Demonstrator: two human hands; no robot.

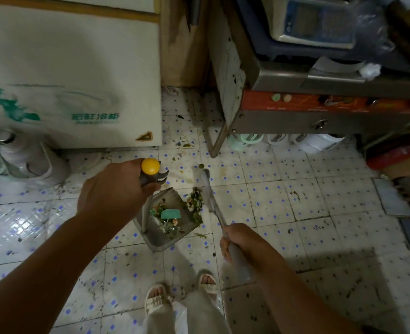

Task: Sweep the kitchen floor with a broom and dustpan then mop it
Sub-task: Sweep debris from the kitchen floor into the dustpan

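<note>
Littered tiled floor between freezer and steel counter — left hand grips dustpan handle, right hand grips broom

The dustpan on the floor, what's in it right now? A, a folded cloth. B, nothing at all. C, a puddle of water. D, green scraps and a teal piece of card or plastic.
D: the dustpan, held upright by the left hand at its yellow-capped handle, holds green scraps and a teal rectangular piece.
</note>
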